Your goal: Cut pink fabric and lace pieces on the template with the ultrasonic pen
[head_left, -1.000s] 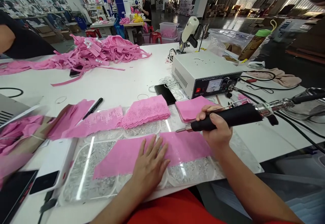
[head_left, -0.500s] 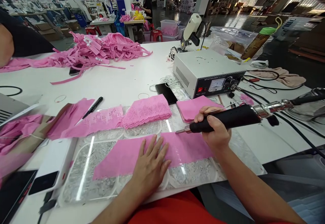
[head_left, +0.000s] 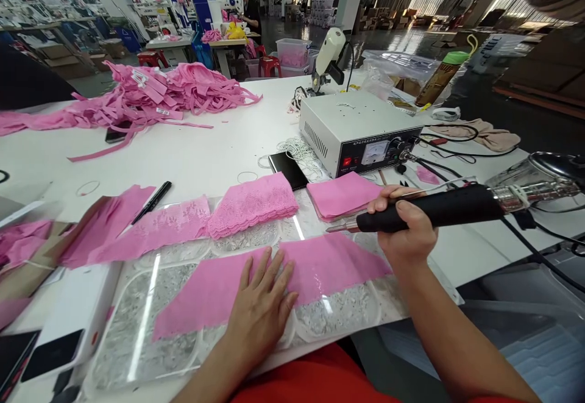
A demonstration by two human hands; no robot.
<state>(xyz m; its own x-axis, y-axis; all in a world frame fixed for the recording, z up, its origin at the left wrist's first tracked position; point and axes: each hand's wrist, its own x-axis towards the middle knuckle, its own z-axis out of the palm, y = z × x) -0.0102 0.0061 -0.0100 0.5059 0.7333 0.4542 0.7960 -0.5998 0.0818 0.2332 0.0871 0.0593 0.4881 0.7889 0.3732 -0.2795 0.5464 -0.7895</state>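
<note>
Cloth [head_left: 320,269]: A pink piece lies flat on a clear, pale-flecked board [head_left: 130,311], nearest the worker.
Left hand [head_left: 260,308]: Palm down, fingers slightly spread, it presses the cloth near its middle.
Right hand [head_left: 411,232]: Fingers wrap a black-gripped tool [head_left: 448,208], its metal tip aimed at the cloth's far edge.
Tip: At that edge; whether it touches cannot be told. The work in hand appears to be guiding it there. Any pass along the edge would call for flat cloth and a steady wrist.
Lace [head_left: 253,202]: Layered pink pieces sit beyond the cloth, beside a folded pink stack [head_left: 342,192].
Unit [head_left: 361,116]: A metal box with a dial stands behind the stack, near a phone [head_left: 289,170].
Bag [head_left: 377,77]: Clear plastic, open-looking, with brown cardboard inside; a green-capped bottle [head_left: 439,80] leans beside it.
Bin [head_left: 292,43]: Across the floor, a translucent tub holds pink material.
Lower bins [head_left: 534,336]: Clear plastic at the table's right; contents cannot be made out.
</note>
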